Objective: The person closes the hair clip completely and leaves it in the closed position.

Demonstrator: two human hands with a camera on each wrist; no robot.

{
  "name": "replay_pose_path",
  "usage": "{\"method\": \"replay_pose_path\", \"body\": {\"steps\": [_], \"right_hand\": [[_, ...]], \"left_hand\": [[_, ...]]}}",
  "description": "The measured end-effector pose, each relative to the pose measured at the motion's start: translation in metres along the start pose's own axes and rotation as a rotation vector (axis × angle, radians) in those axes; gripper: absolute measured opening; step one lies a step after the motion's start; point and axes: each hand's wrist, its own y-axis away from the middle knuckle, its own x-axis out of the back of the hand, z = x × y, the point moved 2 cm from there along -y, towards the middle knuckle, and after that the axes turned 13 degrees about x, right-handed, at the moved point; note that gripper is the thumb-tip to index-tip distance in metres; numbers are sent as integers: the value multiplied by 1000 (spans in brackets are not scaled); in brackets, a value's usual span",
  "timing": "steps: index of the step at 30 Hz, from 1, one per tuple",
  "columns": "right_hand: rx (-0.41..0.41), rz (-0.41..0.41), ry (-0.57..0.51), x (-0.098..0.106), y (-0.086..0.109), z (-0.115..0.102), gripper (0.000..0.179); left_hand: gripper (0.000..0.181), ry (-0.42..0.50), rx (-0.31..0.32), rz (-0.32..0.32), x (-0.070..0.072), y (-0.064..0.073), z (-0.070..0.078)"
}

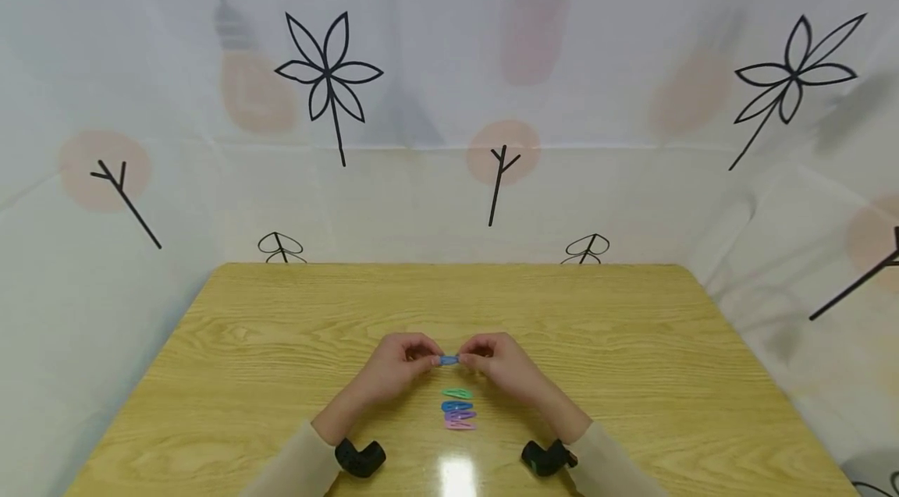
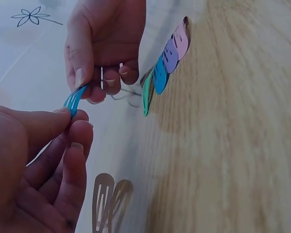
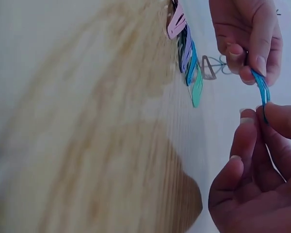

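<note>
In the head view a light blue snap hair clip (image 1: 448, 360) is held above the table between both hands. My left hand (image 1: 396, 366) pinches one end with thumb and forefinger. The other end is between the thumb and fingers of my right hand (image 1: 507, 367). Seen from the left wrist, the slotted clip (image 2: 74, 101) slants between the fingertips; whether it is snapped or bent open, I cannot tell. Closer to me, a green hair clip (image 1: 457, 393), a blue hair clip (image 1: 456, 406), a purple one (image 1: 460, 415) and a pink one (image 1: 460, 425) lie in a column.
The wooden table (image 1: 281, 310) reaches back to a patterned white cloth (image 1: 421, 200). A tan slotted clip (image 2: 103, 194) shows below my left hand in the left wrist view. Dark wrist devices (image 1: 360, 458) sit by both sleeves.
</note>
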Motion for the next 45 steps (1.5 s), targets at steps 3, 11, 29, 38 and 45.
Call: {"method": "replay_pose_path", "body": {"steps": [3,11,29,38,45], "right_hand": [[-9,-24,29,2,2,0,12],[8,-85,68,5,6,-3,8],[109,-238,185,1,4,4,8],[115,-247,155,-2,5,4,9],[104,-239,164,-3,9,2,9]], "left_hand": [[6,39,9,-31,-3,-1,-2],[6,82,34,-51,-13,1,-4],[7,-78,18,-35,-20,0,-14],[4,-108,-12,-20,-22,2,-12],[4,-94,-4,-26,-24,4,-12]]}}
